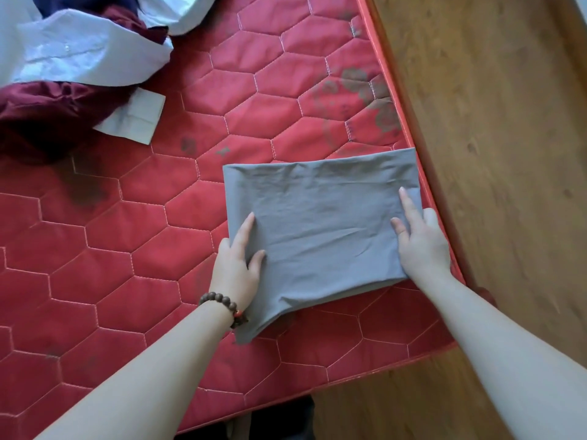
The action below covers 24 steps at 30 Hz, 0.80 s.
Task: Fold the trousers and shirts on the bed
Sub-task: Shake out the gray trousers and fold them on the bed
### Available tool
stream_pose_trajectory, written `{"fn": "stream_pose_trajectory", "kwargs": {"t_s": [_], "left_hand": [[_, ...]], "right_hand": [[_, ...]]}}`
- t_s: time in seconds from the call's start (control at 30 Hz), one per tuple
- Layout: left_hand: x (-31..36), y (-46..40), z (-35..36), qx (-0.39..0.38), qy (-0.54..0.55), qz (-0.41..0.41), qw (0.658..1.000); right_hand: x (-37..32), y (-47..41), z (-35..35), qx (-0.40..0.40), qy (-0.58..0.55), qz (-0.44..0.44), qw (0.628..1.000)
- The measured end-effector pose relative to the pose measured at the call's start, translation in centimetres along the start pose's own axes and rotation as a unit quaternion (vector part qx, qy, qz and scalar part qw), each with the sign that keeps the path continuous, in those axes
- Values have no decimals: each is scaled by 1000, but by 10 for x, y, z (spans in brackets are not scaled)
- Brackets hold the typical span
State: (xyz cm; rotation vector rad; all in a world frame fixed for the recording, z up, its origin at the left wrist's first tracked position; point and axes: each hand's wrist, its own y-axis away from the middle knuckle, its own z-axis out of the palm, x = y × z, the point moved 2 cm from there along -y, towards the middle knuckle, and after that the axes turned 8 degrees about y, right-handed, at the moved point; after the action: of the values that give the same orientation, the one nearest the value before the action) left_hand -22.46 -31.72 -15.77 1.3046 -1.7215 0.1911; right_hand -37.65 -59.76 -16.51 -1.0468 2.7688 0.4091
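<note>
A grey garment (320,223) lies folded into a rectangle near the right edge of the red quilted mattress (127,236). My left hand (239,262) rests on its left edge, index finger and thumb flat on top and the other fingers hidden beyond the edge. My right hand (419,236) lies on its right edge with straight fingers on the cloth. Unfolded clothes are heaped at the top left: a white shirt (82,49), a maroon garment (47,115) and a bit of dark blue cloth (79,1).
The mattress's right edge (394,90) runs diagonally past the grey garment, with wooden floor (502,122) beyond it. The near corner of the mattress is at the bottom right. A beaded bracelet (224,304) is on my left wrist.
</note>
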Motion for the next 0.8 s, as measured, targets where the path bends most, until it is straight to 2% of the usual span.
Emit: {"fn": "stream_pose_trajectory", "kwargs": {"t_s": [0.1, 0.23, 0.27, 0.33, 0.4, 0.47, 0.53, 0.6, 0.67, 0.8], "left_hand": [[-2, 10, 1, 22, -4, 1, 1000], [-4, 10, 0, -32, -18, -41, 998], [-4, 8, -2, -34, -61, -45, 997], [1, 9, -5, 17, -226, -17, 974], [11, 15, -1, 59, -295, 66, 951], [18, 25, 14, 35, -309, 154, 938], [17, 39, 34, -31, -328, 181, 927], [8, 50, 45, -82, -372, 164, 910], [-5, 54, 46, -107, -395, 146, 901], [-18, 47, 47, -106, -377, 167, 905]], "right_hand": [[0, 2, -1, 20, -13, -18, 1000], [-3, -2, -3, -37, -3, -13, 999], [-5, -2, -5, -29, 29, -9, 999], [-15, 5, -10, 38, 126, -21, 991], [-39, 16, -13, 100, 162, -91, 977], [-73, 35, -2, 113, 148, -184, 965], [-109, 66, 20, 72, 148, -280, 946], [-126, 95, 43, -4, 179, -342, 922], [-112, 98, 52, -35, 210, -345, 914], [-28, 56, 31, -45, 262, -215, 940]]}}
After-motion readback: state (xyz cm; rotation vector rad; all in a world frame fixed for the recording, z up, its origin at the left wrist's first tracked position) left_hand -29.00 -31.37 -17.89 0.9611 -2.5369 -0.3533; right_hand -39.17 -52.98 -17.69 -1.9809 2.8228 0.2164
